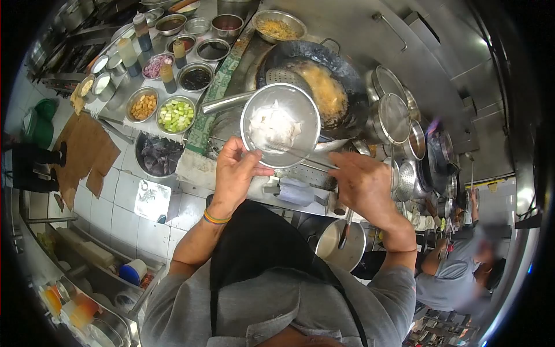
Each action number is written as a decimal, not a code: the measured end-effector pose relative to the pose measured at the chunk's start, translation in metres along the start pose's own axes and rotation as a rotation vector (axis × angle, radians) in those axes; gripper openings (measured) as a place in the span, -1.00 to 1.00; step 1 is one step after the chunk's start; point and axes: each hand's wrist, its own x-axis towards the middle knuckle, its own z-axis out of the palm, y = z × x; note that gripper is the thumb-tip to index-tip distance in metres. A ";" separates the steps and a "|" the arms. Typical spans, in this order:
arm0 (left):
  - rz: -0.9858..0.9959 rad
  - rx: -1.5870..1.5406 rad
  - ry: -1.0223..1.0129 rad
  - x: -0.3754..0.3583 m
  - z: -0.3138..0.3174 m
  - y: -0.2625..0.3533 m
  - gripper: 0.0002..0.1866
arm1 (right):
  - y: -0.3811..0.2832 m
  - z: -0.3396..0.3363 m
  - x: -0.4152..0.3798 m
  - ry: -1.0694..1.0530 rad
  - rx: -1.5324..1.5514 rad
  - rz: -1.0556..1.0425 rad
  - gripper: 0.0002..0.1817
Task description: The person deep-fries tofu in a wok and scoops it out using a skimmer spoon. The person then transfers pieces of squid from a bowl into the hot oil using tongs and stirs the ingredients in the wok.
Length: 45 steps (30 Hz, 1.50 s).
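Note:
My left hand [234,172] grips the rim of a round steel bowl [306,113] that holds white pieces of food [274,124]. My right hand [361,182] holds a thin metal utensil [306,155] whose tip reaches into the bowl. The bowl hovers just in front of a black wok [347,78] with bubbling yellow oil. A perforated skimmer [283,76] rests in the wok, its long handle [225,103] pointing left.
Steel bowls of chopped greens [176,114], fried cubes [143,106], sauces [196,78] and bottles [167,75] fill the counter at left. Strainers [393,115] and pots stand at right. Another person [462,272] in grey works at lower right. A pot [341,243] sits below the counter.

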 end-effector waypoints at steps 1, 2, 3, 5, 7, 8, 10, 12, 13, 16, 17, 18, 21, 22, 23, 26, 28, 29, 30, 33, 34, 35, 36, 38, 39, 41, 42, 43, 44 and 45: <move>-0.009 0.018 0.008 0.002 -0.001 -0.002 -0.88 | 0.002 -0.006 -0.003 0.025 0.002 0.037 -0.68; -0.017 0.036 0.015 0.004 -0.002 -0.005 -0.88 | 0.004 -0.013 -0.005 0.050 0.004 0.073 -0.68; -0.022 0.040 0.034 0.006 -0.004 -0.010 -0.89 | 0.009 -0.018 -0.007 0.077 0.004 0.109 -0.67; -0.029 0.046 0.061 0.010 -0.010 -0.019 -0.91 | 0.024 -0.023 -0.014 0.158 -0.033 0.161 -0.68; -0.054 0.039 0.104 0.007 -0.014 -0.021 -0.90 | 0.032 -0.032 -0.015 0.220 -0.035 0.261 -0.70; -0.066 0.035 0.123 0.005 -0.016 -0.022 -0.90 | 0.038 -0.033 -0.017 0.231 -0.054 0.310 -0.71; -0.055 0.057 0.130 0.001 -0.023 -0.025 -0.89 | 0.057 -0.027 -0.024 0.253 -0.091 0.409 -0.73; -0.059 0.063 0.146 -0.001 -0.030 -0.028 -0.88 | 0.082 -0.010 -0.034 0.215 -0.134 0.501 -0.73; -0.054 0.063 0.162 -0.003 -0.029 -0.026 -0.87 | 0.097 0.004 -0.038 0.189 -0.162 0.538 -0.72; -0.023 0.070 0.182 -0.005 -0.025 -0.022 -0.88 | 0.142 0.047 -0.038 0.047 -0.211 0.697 -0.70; -0.019 0.056 0.167 -0.005 -0.026 -0.022 -0.88 | 0.150 0.057 -0.037 -0.015 -0.216 0.757 -0.68; -0.016 0.045 0.156 -0.005 -0.028 -0.023 -0.88 | 0.154 0.063 -0.039 -0.012 -0.248 0.784 -0.67; -0.013 0.033 0.154 -0.011 -0.022 -0.015 -0.89 | 0.152 0.062 -0.032 0.027 -0.299 0.818 -0.68; -0.018 0.033 0.156 -0.013 -0.020 -0.013 -0.89 | 0.143 0.051 -0.030 0.064 -0.216 0.736 -0.68; -0.011 0.032 0.157 -0.015 -0.021 -0.015 -0.89 | 0.133 0.038 -0.031 0.098 -0.133 0.661 -0.69; -0.001 0.060 0.164 -0.018 -0.014 -0.012 -0.88 | 0.091 0.005 -0.024 0.089 0.070 0.421 -0.71; 0.031 0.056 0.131 -0.020 -0.010 -0.014 -0.88 | 0.061 -0.004 -0.016 0.036 0.128 0.312 -0.70; 0.048 0.070 0.121 -0.022 -0.005 -0.013 -0.88 | 0.047 -0.005 -0.011 0.003 0.130 0.285 -0.70; 0.068 0.081 0.111 -0.023 -0.001 -0.014 -0.88 | 0.036 -0.002 -0.006 -0.031 0.131 0.255 -0.69; 0.092 0.109 0.071 -0.025 0.004 -0.018 -0.88 | 0.022 0.013 0.001 -0.006 0.151 0.201 -0.69; 0.087 0.106 0.057 -0.025 0.006 -0.019 -0.88 | 0.019 0.017 0.003 -0.005 0.155 0.192 -0.69; 0.082 0.104 0.044 -0.026 0.009 -0.018 -0.89 | 0.017 0.020 0.004 -0.023 0.119 0.185 -0.69; 0.079 0.101 0.031 -0.026 0.010 -0.018 -0.89 | 0.017 0.022 0.004 -0.008 0.123 0.193 -0.70; 0.069 0.080 0.042 -0.025 0.008 -0.017 -0.89 | 0.018 0.023 0.002 0.023 0.129 0.207 -0.72; 0.064 0.068 0.048 -0.024 0.007 -0.018 -0.89 | 0.018 0.021 0.001 0.039 0.123 0.219 -0.73; 0.070 0.079 0.078 -0.021 0.000 -0.022 -0.89 | 0.020 0.015 -0.003 0.068 0.115 0.242 -0.76; 0.074 0.086 0.092 -0.020 -0.005 -0.024 -0.88 | 0.020 0.012 -0.005 0.090 0.129 0.252 -0.77; 0.070 0.073 0.120 -0.018 -0.008 -0.024 -0.88 | 0.020 0.009 -0.007 0.114 0.142 0.263 -0.77; 0.063 0.059 0.147 -0.016 -0.012 -0.024 -0.88 | 0.020 0.006 -0.008 0.137 0.154 0.277 -0.78; 0.056 0.046 0.172 -0.015 -0.014 -0.024 -0.89 | 0.020 0.004 -0.009 0.133 0.170 0.291 -0.74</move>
